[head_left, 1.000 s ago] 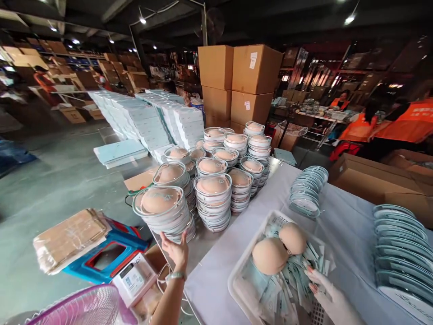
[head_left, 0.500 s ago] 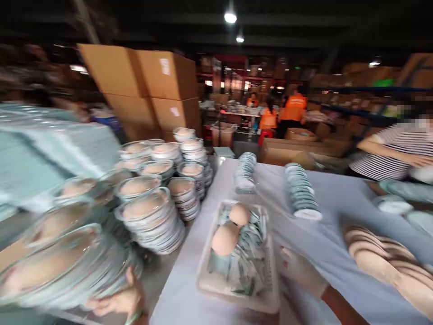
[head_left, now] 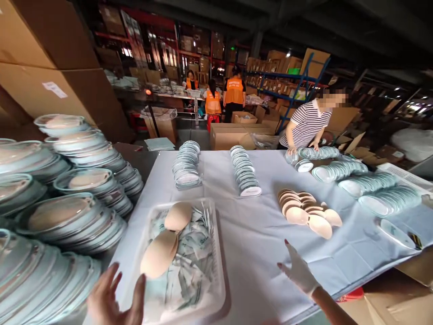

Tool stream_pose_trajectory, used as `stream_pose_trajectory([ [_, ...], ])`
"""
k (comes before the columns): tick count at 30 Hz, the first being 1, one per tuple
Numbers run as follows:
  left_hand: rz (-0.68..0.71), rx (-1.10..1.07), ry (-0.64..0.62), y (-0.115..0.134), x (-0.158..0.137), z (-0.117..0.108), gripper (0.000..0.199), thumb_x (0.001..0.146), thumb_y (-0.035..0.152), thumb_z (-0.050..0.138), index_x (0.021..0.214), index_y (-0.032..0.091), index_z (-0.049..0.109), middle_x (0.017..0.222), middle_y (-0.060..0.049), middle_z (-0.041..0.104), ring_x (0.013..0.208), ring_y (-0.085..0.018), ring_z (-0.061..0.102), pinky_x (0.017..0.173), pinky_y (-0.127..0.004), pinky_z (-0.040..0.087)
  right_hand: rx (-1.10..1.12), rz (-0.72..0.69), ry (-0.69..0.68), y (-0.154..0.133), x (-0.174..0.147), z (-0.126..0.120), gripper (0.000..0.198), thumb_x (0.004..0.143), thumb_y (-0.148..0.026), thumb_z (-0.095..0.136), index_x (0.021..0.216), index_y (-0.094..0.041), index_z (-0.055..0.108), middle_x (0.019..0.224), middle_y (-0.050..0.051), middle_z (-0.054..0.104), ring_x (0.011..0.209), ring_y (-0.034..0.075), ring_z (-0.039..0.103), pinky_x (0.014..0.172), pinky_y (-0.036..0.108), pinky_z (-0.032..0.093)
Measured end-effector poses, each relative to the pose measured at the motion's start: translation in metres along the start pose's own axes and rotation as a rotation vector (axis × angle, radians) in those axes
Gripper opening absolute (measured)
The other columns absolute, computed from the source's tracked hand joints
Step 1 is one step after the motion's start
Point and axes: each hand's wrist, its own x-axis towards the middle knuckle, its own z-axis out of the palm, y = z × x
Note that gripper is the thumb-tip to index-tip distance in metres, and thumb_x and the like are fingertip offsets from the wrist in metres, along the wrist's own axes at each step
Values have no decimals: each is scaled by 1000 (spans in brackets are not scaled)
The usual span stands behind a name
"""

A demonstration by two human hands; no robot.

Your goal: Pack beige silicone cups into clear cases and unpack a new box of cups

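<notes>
On the table (head_left: 257,234) in front of me sits a white tray (head_left: 216,289) of small packets with two beige pads (head_left: 169,234) lying on top. My left hand (head_left: 117,300) hovers spread and empty at the tray's near left corner, touching nothing that I can make out. My right hand (head_left: 297,271), in a white glove, is splayed and empty above the cloth right of the tray. Stacks of clear shells (head_left: 67,216) crowd the left side; more beige cups (head_left: 307,214) and rows of lids (head_left: 245,174) lie beyond. A person in stripes (head_left: 307,124) works at the far edge
</notes>
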Motion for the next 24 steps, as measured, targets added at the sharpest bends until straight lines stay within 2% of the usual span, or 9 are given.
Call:
stream_pose_trajectory([
  [2, 112, -39, -176, 37, 27, 36, 67, 89, 47, 69, 151, 33, 47, 148, -10, 57, 135, -38, 60, 111, -59, 53, 16, -35, 84, -13, 58, -37, 99, 81, -59, 49, 160, -3, 28, 163, 22, 38, 153, 35, 37, 126, 52, 32],
  [5, 206, -17, -604, 87, 57, 116, 68, 92, 47, 66, 154, 29, 45, 164, -14, 42, 154, -36, 38, 121, -59, 41, -6, -160, 187, -47, 175, -94, 83, 86, -58, 52, 156, -16, 40, 150, 19, 54, 144, 36, 48, 122, 52, 37],
  [7, 246, 61, -934, 116, 74, 188, 80, 88, 47, 73, 159, 31, 41, 173, -12, 25, 160, -41, 20, 122, -65, 31, -48, -265, 219, -76, 264, -123, 69, 91, -52, 52, 153, -22, 46, 146, 15, 58, 140, 32, 53, 122, 48, 38],
  [10, 316, 171, -1338, 151, 95, 314, 105, 79, 48, 83, 165, 37, 24, 177, -11, 7, 159, -47, 0, 119, -78, 16, -171, -329, 191, -118, 399, -141, 70, 94, -56, 51, 154, -19, 45, 155, 17, 49, 140, 34, 51, 118, 49, 40],
  [13, 404, 210, -1504, 168, 110, 436, 120, 73, 53, 87, 166, 37, 13, 176, -11, -4, 157, -51, -12, 112, -87, 8, -316, -355, 163, -155, 516, -138, 68, 96, -57, 51, 152, -19, 47, 152, 20, 50, 136, 38, 52, 113, 61, 40],
  [16, 462, 196, -1522, 162, 120, 524, 125, 71, 58, 88, 167, 35, 11, 176, -11, -11, 155, -51, -21, 109, -89, 1, -361, -428, 252, -188, 609, -122, 65, 96, -56, 55, 149, -19, 48, 154, 18, 48, 139, 39, 47, 111, 66, 39],
  [19, 504, 136, -1511, 141, 121, 565, 130, 63, 61, 92, 166, 36, 17, 176, -9, -11, 153, -53, -23, 105, -90, -7, -283, -464, 285, -221, 676, -103, 71, 97, -51, 55, 154, -10, 40, 159, 21, 40, 147, 37, 37, 118, 60, 31],
  [22, 511, 58, -1501, 123, 112, 575, 121, 59, 62, 93, 161, 36, 35, 177, -7, 2, 155, -56, -15, 104, -90, -9, -214, -452, 185, -243, 722, -91, 75, 97, -43, 54, 158, -6, 33, 164, 23, 32, 153, 36, 29, 122, 58, 25],
  [24, 482, 11, -1493, 114, 106, 576, 116, 58, 67, 91, 158, 37, 41, 177, -6, 10, 155, -57, -10, 105, -90, -4, -173, -459, 99, -249, 743, -92, 78, 95, -42, 57, 159, -6, 30, 164, 21, 32, 152, 35, 31, 123, 54, 26],
])
